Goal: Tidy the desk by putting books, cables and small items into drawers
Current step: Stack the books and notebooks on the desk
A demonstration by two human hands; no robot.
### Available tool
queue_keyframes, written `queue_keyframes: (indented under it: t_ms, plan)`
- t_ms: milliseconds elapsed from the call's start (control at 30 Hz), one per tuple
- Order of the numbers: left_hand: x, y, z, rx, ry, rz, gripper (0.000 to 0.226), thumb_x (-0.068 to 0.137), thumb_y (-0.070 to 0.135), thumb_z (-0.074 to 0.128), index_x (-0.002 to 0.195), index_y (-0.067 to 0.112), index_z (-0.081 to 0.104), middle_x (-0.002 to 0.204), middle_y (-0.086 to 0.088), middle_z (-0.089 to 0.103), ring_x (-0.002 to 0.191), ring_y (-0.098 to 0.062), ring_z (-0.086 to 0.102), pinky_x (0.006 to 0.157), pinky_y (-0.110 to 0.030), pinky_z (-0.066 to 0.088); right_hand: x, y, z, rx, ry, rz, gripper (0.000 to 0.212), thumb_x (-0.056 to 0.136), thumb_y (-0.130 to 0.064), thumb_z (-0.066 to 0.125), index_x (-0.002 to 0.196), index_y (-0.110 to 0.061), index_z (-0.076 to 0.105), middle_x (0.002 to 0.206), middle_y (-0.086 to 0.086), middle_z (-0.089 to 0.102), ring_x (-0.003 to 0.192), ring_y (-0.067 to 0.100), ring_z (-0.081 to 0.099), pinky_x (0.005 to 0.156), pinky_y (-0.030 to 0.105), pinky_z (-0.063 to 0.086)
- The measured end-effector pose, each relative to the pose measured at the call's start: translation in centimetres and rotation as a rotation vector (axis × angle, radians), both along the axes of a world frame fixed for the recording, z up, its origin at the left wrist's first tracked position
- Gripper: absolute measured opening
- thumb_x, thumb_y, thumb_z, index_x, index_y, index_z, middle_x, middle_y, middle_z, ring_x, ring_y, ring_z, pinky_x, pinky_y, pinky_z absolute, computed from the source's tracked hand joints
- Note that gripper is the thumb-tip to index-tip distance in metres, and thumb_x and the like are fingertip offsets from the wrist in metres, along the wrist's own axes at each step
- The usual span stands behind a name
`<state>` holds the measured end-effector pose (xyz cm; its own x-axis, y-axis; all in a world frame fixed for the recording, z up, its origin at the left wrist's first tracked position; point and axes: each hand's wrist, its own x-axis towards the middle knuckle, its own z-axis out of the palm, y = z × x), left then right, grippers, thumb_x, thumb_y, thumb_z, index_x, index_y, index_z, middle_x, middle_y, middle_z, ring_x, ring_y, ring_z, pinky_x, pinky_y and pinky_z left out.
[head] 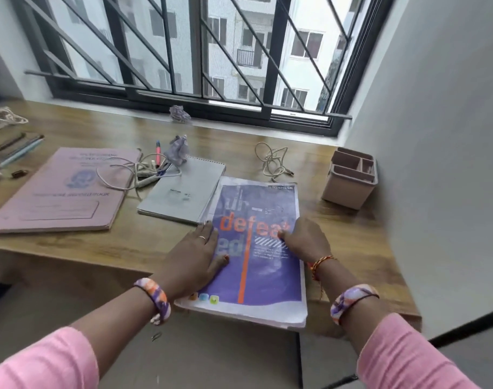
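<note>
**Both hands on the purple book**

We see the purple book [256,248] lying flat at the near edge of the bench [144,242], its near end jutting past that edge. Our left hand [196,258] lies flat on the book's left side, fingers straight and pressing down. Our right hand [305,241] rests on the book's right side with its fingers curled under; we cannot tell whether they pinch the edge.

Just left of the book, and touching its far left corner, lies a grey pad [183,192]. Further left of the book sits a pink book [60,192], with a tangle of cable [127,172] and pens across the two. Beyond the book lies a second cable [272,161]. Right of the book, apart from it, stands a pink organiser [349,183].
</note>
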<state>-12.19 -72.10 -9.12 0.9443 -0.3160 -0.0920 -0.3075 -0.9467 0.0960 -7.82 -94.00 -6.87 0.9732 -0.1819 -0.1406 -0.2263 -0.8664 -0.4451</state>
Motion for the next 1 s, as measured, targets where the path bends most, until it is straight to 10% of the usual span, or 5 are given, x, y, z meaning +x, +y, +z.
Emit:
queue_keyframes:
  t_ms: [233,533,700,1000]
  plan:
    - [2.7,-1.8,2.5,0.072,-0.133,-0.132,0.049,0.093,0.053,0.033,0.117,0.016,0.055,0.131,-0.008,0.05,0.124,-0.024,0.043,0.108,-0.031,0.022,-0.5,-0.6,0.6,-0.264,-0.053,-0.083,0.051,0.089,-0.035,0.057,0.129,-0.007,0.04,0.132,0.017,0.045,0.124,0.034,0.042,0.092,0.04,0.042]
    - [15.6,-7.7,5.5,0.31,-0.385,-0.399,0.066,0.091,0.005,0.035,0.147,0.032,0.015,0.155,-0.022,0.004,0.14,-0.041,0.012,0.112,-0.046,0.015,1.0,2.9,-2.4,-0.265,-0.043,0.204,0.082,0.088,-0.064,0.027,0.149,-0.015,0.002,0.158,0.008,-0.003,0.145,0.023,-0.006,0.112,0.053,-0.003]
    - [23.1,-11.4,4.0,0.497,-0.3,-0.466,0.052,0.098,0.027,0.029,0.145,0.043,0.013,0.156,-0.017,-0.002,0.141,-0.045,0.002,0.108,-0.062,0.014,2.1,3.4,-3.6,-0.286,-0.074,0.131,0.106,0.062,-0.082,-0.016,0.149,-0.024,0.001,0.158,0.0,-0.006,0.144,0.016,-0.009,0.108,0.059,-0.006]
    - [28.6,-9.6,2.6,0.292,-0.063,-0.139,0.052,0.097,0.039,0.028,0.146,0.03,0.016,0.146,-0.013,0.037,0.132,-0.038,0.035,0.101,-0.042,0.032,5.1,2.6,-4.1,-0.32,-0.049,0.086,0.095,0.066,-0.076,-0.006,0.148,-0.028,-0.002,0.158,-0.004,-0.008,0.144,0.014,-0.009,0.109,0.057,-0.004]
